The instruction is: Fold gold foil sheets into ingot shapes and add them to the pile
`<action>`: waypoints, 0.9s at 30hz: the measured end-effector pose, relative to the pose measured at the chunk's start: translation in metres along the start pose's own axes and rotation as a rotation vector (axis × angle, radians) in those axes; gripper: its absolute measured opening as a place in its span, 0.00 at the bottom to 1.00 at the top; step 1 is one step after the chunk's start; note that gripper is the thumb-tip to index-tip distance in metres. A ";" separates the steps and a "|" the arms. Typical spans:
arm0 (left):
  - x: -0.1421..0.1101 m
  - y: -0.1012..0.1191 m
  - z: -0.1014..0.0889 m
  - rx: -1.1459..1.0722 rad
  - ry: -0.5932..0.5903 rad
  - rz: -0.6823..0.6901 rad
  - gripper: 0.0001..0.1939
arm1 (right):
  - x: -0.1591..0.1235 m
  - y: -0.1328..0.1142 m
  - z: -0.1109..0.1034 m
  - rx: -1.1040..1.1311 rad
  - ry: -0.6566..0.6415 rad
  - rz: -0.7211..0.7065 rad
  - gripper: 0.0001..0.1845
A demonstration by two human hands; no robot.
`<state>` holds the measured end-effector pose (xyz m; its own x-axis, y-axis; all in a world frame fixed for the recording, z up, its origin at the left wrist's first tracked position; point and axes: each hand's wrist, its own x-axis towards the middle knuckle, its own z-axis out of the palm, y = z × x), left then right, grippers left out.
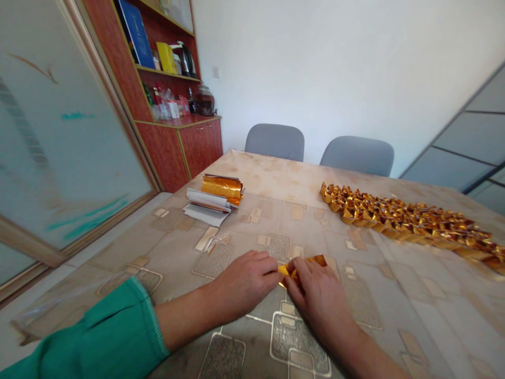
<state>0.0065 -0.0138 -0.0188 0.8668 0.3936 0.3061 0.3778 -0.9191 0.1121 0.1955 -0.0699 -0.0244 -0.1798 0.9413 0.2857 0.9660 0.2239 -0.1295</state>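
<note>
Between my hands, low over the near part of the table, is a sheet of gold foil paper [284, 271], partly folded. My left hand [252, 279] has its fingers curled at the paper's left end. On the right end, my right hand [315, 287] presses with thumb and fingers, and a gold corner sticks out beyond them. Most of the paper is hidden under my fingers. Farther off to the left lies a stack of gold and white paper sheets [221, 189], loosely curled. Rows of folded gold paper pieces [402, 216] stand packed together on the right.
A patterned cover lies over the table [268, 173]. Two grey chairs [274, 141] stand at its far edge. Behind, on the left, is a red-brown cabinet [169, 150] with bottles and a kettle, beside a frosted sliding door [67, 131].
</note>
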 end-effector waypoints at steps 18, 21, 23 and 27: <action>0.008 -0.002 0.006 -0.135 0.083 -0.069 0.10 | 0.012 0.056 -0.008 0.138 0.011 0.088 0.12; 0.009 -0.002 0.005 -0.130 0.085 -0.078 0.12 | 0.011 0.060 -0.014 0.202 -0.052 0.083 0.07; 0.009 -0.002 0.004 -0.135 0.071 -0.092 0.15 | 0.010 0.062 -0.015 0.285 -0.090 0.066 0.09; 0.010 -0.004 0.002 -0.127 0.048 -0.100 0.17 | 0.005 0.055 -0.016 0.580 -0.225 0.106 0.06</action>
<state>0.0141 -0.0065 -0.0180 0.8092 0.4848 0.3318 0.4148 -0.8715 0.2616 0.2512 -0.0572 -0.0148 -0.1838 0.9820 0.0445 0.7340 0.1672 -0.6582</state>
